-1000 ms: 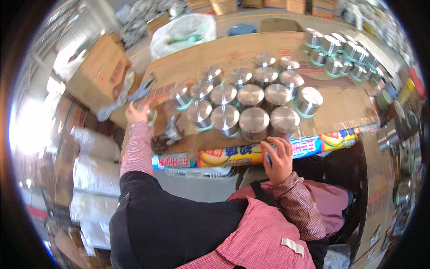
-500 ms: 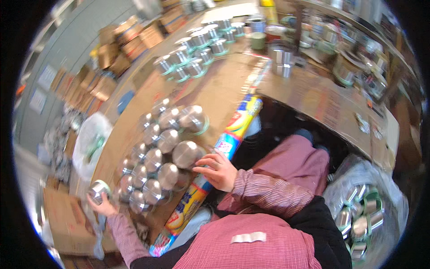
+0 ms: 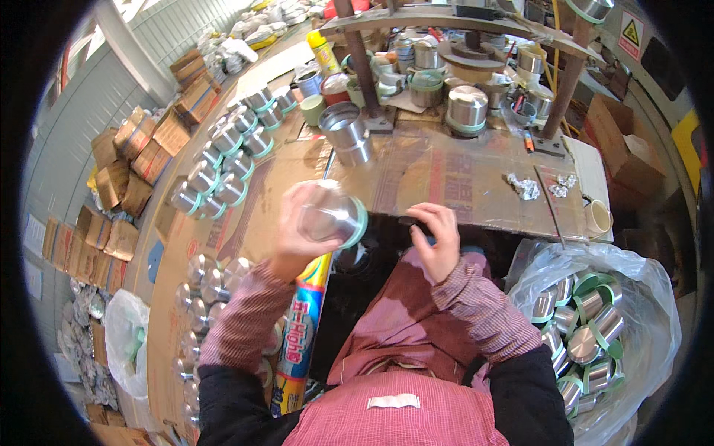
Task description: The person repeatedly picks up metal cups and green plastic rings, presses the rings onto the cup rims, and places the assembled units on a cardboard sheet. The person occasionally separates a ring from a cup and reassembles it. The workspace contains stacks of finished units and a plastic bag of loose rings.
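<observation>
My left hand [image 3: 291,234] is wrapped round a shiny steel cup [image 3: 327,215] with a pale green rim, held in the air over the bench's inner edge. The cup lies tilted, its rim toward the right, and is slightly blurred. My right hand [image 3: 439,236] holds nothing; its fingers are curved and apart, close to the front edge of the cardboard-covered bench [image 3: 416,182]. Just beyond the held cup stands a taller steel cylinder [image 3: 346,132]. More steel cups [image 3: 216,286] sit packed together at the left, partly hidden by my left sleeve.
Rows of green-rimmed cups [image 3: 227,141] stand farther back on the left. A press-like frame [image 3: 364,74] rises behind, with another steel cup [image 3: 466,110] beneath it. At my right is a plastic-lined bag of cups [image 3: 587,342]. A colourful printed strip [image 3: 301,334] edges the left bench.
My left hand has brought the steel cup from the far left to the middle. My right hand has moved away from the grouped cups toward the bench edge. The view has turned right.
</observation>
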Action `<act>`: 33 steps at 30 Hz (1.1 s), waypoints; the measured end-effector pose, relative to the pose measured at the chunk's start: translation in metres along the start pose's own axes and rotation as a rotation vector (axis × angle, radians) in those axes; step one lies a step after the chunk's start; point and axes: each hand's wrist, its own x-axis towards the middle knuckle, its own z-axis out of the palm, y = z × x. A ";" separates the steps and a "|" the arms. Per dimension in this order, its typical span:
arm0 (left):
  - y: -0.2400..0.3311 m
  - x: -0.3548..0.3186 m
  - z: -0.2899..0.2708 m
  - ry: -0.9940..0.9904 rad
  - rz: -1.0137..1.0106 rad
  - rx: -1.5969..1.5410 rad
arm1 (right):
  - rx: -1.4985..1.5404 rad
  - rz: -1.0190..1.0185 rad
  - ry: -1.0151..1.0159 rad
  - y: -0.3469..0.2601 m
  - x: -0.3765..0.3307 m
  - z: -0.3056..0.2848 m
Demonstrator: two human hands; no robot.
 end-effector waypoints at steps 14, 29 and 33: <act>-0.027 0.062 0.178 0.096 -0.237 -0.575 | -0.247 0.394 0.394 0.195 0.165 -0.043; -0.029 0.278 0.304 0.194 -0.160 -0.592 | 0.548 0.477 0.543 0.077 0.082 -0.107; -0.038 0.291 0.349 0.051 -0.128 -0.578 | 0.437 0.502 0.628 0.026 0.013 -0.141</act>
